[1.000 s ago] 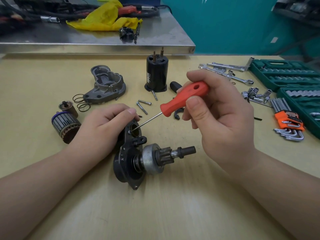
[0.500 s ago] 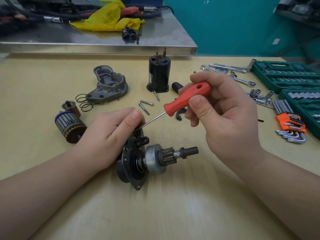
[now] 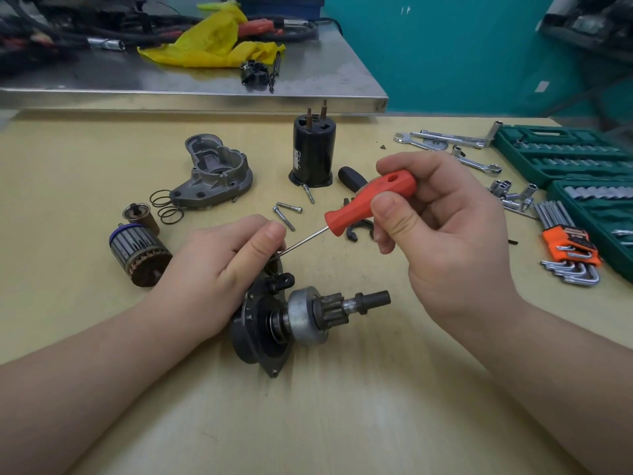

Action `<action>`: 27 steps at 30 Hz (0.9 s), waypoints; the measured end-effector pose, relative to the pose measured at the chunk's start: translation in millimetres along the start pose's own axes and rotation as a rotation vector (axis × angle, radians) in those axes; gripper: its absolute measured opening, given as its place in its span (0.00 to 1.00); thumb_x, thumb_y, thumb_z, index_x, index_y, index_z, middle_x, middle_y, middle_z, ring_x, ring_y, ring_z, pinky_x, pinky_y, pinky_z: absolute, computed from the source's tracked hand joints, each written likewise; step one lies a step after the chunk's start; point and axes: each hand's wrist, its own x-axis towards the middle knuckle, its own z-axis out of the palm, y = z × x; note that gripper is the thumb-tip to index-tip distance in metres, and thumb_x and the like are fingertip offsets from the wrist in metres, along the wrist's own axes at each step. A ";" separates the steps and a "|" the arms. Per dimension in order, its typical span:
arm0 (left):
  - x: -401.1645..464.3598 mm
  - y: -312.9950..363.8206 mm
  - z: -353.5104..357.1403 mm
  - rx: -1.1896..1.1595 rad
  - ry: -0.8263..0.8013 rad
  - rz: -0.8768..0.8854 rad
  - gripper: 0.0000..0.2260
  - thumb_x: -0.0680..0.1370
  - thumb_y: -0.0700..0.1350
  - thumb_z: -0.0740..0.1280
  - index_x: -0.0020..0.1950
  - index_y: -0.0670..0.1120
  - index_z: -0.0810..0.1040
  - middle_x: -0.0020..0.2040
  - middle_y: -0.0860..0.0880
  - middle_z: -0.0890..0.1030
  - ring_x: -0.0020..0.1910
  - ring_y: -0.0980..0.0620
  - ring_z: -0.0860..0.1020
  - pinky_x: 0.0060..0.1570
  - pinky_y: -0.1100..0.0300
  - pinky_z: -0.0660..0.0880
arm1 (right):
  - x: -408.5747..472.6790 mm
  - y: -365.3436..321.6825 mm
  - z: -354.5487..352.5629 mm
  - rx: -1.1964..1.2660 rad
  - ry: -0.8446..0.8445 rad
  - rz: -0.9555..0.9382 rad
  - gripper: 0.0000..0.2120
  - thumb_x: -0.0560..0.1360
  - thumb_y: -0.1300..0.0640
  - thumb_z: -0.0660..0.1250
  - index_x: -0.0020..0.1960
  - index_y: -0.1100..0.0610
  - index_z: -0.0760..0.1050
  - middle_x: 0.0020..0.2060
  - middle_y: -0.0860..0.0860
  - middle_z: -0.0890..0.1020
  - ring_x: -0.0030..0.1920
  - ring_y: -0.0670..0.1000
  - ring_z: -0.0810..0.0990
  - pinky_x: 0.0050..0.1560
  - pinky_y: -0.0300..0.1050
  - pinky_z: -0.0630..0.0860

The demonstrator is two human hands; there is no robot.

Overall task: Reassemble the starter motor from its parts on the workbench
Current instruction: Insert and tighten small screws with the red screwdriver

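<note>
Left thumb has slid up over the top of the black end plate since a second ago, now covering the hole where the screwdriver tip was visible; the tip itself is hidden.

Left hand (image 3: 219,269) grips the upper edge of the end plate (image 3: 263,323), fingers curled round it, holding it on edge on the surface (image 3: 342,423). Right hand (image 3: 442,234) is clamped on the red screwdriver (image 3: 370,204), thumb and fingers wrapped round the handle.

Key relation: the shaft runs down-left from the right-hand grip into the plate's top, under the left thumb. Screwdriver's long axis is diagonal, handle up-right, tip down-left. Left hand is on the target; right hand sits well apart, up and to the right.

Drive assembly: pinion shaft (image 3: 371,299) sticks out of the plate and points right, long axis roughly horizontal, overrunning clutch (image 3: 303,315) between pinion and plate.

Still loose on the surface: armature (image 3: 138,253) left of the left hand, grey nose housing (image 3: 214,171) behind it, black solenoid (image 3: 313,152) upright further back, bolts (image 3: 286,214) between.

Likely step: seating or levering something at the plate's top. Slip risk toward the left thumb.
</note>
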 end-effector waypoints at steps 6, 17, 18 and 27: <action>-0.5 3.1 1.4 -0.022 0.013 -0.033 0.26 0.80 0.70 0.54 0.47 0.54 0.83 0.40 0.54 0.83 0.44 0.56 0.81 0.42 0.62 0.73 | 0.2 6.1 5.8 0.071 0.114 0.082 0.06 0.77 0.58 0.74 0.44 0.52 0.78 0.31 0.57 0.77 0.31 0.47 0.79 0.33 0.39 0.75; -0.1 1.2 1.1 -0.137 -0.044 -0.118 0.10 0.78 0.57 0.67 0.49 0.53 0.83 0.41 0.54 0.84 0.41 0.56 0.81 0.39 0.68 0.73 | 27.0 31.2 -14.2 0.226 0.367 0.266 0.09 0.81 0.48 0.72 0.44 0.50 0.81 0.38 0.54 0.84 0.34 0.53 0.75 0.32 0.43 0.72; 0.1 0.3 0.2 -0.144 -0.054 -0.118 0.09 0.76 0.56 0.68 0.50 0.54 0.83 0.42 0.53 0.84 0.42 0.56 0.81 0.40 0.67 0.74 | 30.8 35.2 -18.6 0.225 0.409 0.291 0.08 0.81 0.49 0.72 0.46 0.51 0.81 0.38 0.54 0.84 0.36 0.55 0.76 0.34 0.44 0.74; 0.9 -3.1 -1.5 -0.226 -0.085 -0.090 0.16 0.68 0.61 0.67 0.50 0.55 0.84 0.44 0.50 0.85 0.45 0.52 0.83 0.45 0.62 0.77 | 37.8 61.7 -26.5 0.215 0.392 0.522 0.06 0.77 0.54 0.77 0.52 0.54 0.82 0.43 0.50 0.88 0.41 0.50 0.81 0.37 0.42 0.79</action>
